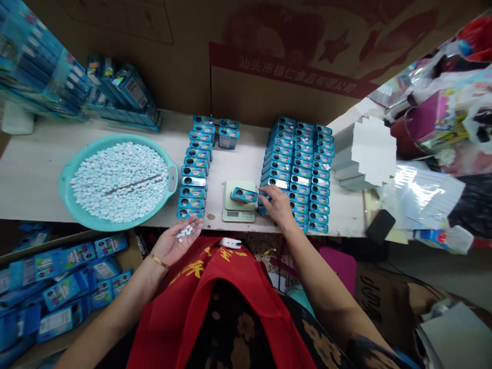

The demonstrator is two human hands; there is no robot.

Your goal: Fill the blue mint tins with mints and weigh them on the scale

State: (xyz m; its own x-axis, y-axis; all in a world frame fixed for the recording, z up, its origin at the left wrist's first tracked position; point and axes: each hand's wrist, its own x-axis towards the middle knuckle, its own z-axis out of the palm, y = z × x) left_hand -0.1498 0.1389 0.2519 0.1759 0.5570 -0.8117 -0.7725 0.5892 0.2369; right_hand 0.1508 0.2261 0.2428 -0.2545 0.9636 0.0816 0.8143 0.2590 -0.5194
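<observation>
My left hand [180, 238] is turned palm up, cupped around several small white candies [185, 233]. A blue candy tin [244, 195] with a dark round hole in its top rests on a small pale green scale [239, 213]. At the tin's right end, my right hand [277, 206] holds it by the edge between thumb and fingers. Left of the scale runs a column of similar blue tins [192, 192]. Several packed columns of blue tins [300, 177] stand to the right, some with candies on top. A turquoise basin [172, 179] full of white and pale blue candies sits on the left.
Tall cardboard [238, 102] walls the table's back. White card stacks [365, 154], a black phone-like object [380, 226] and plastic bags lie to the right. Blue boxes [130, 92] stand at back left. Below the front edge, a carton holds blue packages [63, 289].
</observation>
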